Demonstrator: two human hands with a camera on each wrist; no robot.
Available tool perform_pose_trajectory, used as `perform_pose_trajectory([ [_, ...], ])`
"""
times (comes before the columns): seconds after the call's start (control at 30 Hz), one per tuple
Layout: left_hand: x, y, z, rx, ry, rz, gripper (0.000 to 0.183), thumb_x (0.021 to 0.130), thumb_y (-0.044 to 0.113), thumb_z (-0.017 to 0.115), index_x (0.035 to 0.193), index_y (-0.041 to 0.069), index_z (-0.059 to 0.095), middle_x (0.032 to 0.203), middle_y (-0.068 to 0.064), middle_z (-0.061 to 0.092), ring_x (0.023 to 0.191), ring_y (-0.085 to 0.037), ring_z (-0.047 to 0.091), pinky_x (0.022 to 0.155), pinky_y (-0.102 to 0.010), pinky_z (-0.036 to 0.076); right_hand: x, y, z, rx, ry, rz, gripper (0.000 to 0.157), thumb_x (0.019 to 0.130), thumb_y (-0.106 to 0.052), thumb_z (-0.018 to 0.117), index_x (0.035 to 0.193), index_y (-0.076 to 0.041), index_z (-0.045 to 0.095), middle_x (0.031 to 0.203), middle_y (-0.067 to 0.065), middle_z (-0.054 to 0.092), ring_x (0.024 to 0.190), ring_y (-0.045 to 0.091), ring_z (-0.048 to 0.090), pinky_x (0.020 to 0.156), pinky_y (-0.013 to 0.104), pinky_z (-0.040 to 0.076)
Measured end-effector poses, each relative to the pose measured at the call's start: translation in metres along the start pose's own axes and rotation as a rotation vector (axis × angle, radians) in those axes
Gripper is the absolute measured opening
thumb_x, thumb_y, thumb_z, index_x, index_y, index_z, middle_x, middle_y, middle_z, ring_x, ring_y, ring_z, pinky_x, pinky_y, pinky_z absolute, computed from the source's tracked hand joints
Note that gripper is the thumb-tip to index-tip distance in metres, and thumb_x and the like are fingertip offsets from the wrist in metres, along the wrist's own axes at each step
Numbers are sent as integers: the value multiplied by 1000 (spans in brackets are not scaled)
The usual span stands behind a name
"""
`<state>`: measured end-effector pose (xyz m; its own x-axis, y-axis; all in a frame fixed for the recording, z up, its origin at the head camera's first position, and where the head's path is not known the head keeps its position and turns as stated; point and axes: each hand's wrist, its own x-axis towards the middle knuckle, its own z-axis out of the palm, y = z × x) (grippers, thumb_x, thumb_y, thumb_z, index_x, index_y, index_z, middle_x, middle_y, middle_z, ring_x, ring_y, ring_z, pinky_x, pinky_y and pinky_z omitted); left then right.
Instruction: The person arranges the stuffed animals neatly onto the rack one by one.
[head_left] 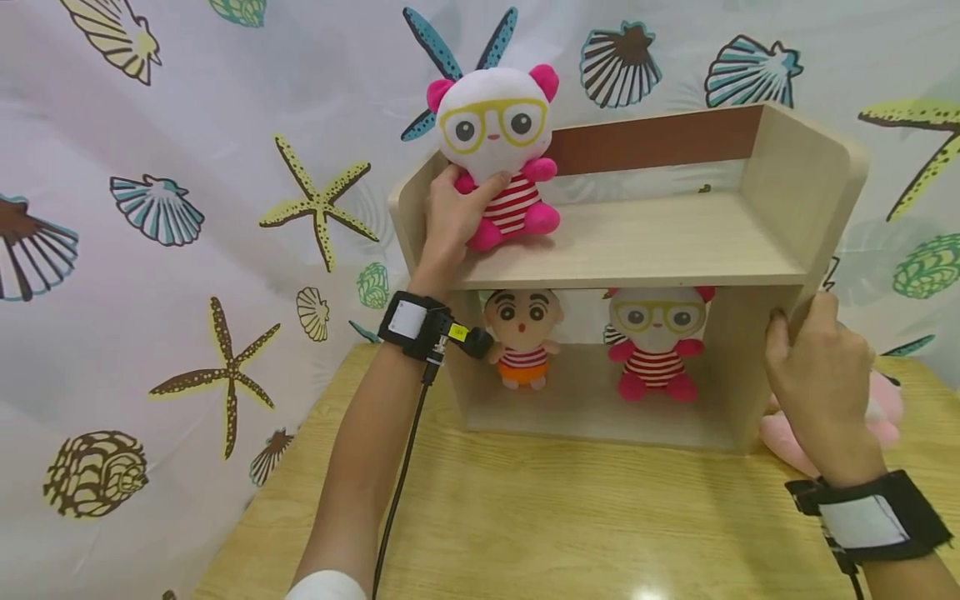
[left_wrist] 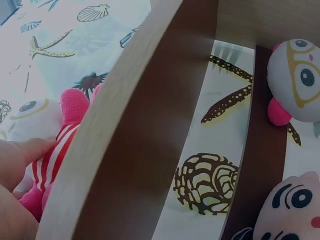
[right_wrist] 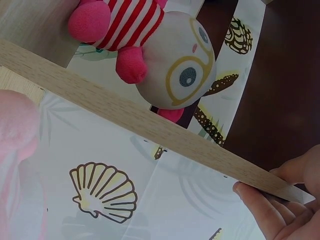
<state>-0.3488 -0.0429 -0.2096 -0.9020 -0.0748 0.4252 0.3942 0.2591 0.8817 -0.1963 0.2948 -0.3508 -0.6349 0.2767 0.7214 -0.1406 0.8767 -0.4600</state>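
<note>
My left hand (head_left: 452, 215) holds a white and pink panda plush toy (head_left: 512, 207) by its body, thumb across the front. The toy has yellow glasses and a red-striped body, and it sits upright at the left end of the top board of a small wooden shelf (head_left: 675, 242). In the left wrist view, part of the striped toy (left_wrist: 55, 155) shows beyond the shelf board. With thumb inside and fingers outside, my right hand (head_left: 821, 379) grips the front edge of the shelf's right side panel (right_wrist: 125, 112).
On the lower level sit a boy doll (head_left: 522, 358) in orange shorts at the left and a matching panda plush (head_left: 654, 367) at the right. A pale pink plush (head_left: 885, 408) lies on the wooden table (head_left: 562, 517) right of the shelf. A patterned cloth (head_left: 225, 100) hangs behind.
</note>
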Motion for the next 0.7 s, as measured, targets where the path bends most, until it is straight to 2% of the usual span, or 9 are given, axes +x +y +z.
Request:
perform_pose_trajectory([
  [0.07, 2, -2, 0, -18, 2, -5, 50, 89, 30, 77, 132, 9, 59, 115, -4, 66, 102, -15, 60, 89, -24, 49, 0, 0, 0, -1, 3, 0, 33, 98, -11, 55, 105, 20, 47, 69, 38, 53, 58, 58, 56, 39, 56, 41],
  [0.27, 9, -3, 2, -10, 6, 1, 51, 89, 30, 76, 132, 9, 59, 114, -4, 66, 102, -14, 60, 88, -23, 49, 1, 0, 0, -4, 5, 5, 33, 98, -12, 55, 105, 20, 47, 67, 37, 52, 55, 55, 56, 37, 38, 31],
  [0.53, 14, -4, 4, -8, 20, -35, 52, 89, 32, 77, 131, 8, 59, 113, -4, 66, 102, -14, 60, 88, -23, 49, 1, 1, 0, 1, 15, -6, 32, 98, -12, 54, 103, 19, 48, 64, 36, 52, 49, 51, 54, 36, 34, 28],
  [0.7, 15, -4, 5, 3, 12, -64, 53, 88, 35, 77, 132, 11, 59, 114, -3, 66, 102, -14, 61, 88, -24, 50, 1, 1, 1, -3, 0, 7, 34, 98, -12, 55, 106, 20, 48, 67, 36, 53, 49, 50, 55, 36, 33, 30],
])
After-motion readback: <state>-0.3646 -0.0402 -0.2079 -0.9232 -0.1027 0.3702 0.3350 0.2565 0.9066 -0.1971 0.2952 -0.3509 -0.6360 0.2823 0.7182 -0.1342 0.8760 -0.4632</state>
